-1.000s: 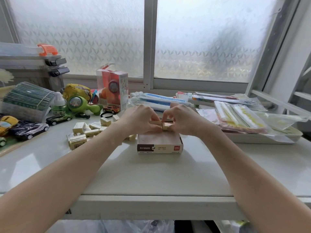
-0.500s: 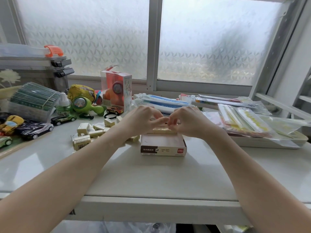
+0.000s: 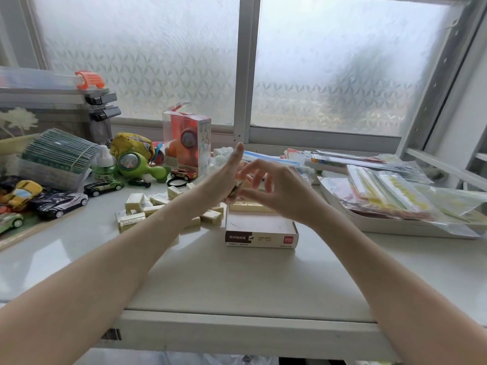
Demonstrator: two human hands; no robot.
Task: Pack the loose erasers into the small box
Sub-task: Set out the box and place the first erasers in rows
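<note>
The small open box (image 3: 261,231) lies on the white table, with a row of pale yellow erasers (image 3: 249,207) along its far side. Just above it both hands meet around one eraser (image 3: 244,184). My left hand (image 3: 222,179) is raised with one digit pointing straight up, and its lower fingers grip the eraser's left end. My right hand (image 3: 279,192) pinches the other end between thumb and forefinger, its other fingers spread. Several loose erasers (image 3: 147,206) lie in a heap left of the box, partly behind my left forearm.
Toy cars (image 3: 59,202), a green toy (image 3: 137,165), a small bottle (image 3: 104,164) and a clear toy package (image 3: 188,140) crowd the back left. Bagged stationery on a tray (image 3: 390,198) fills the right. The table's front edge (image 3: 237,316) lies near my forearms.
Both hands have lifted from the box's far side to a little above it, still holding an eraser between them. My left hand has turned upright and my right fingers have spread.
</note>
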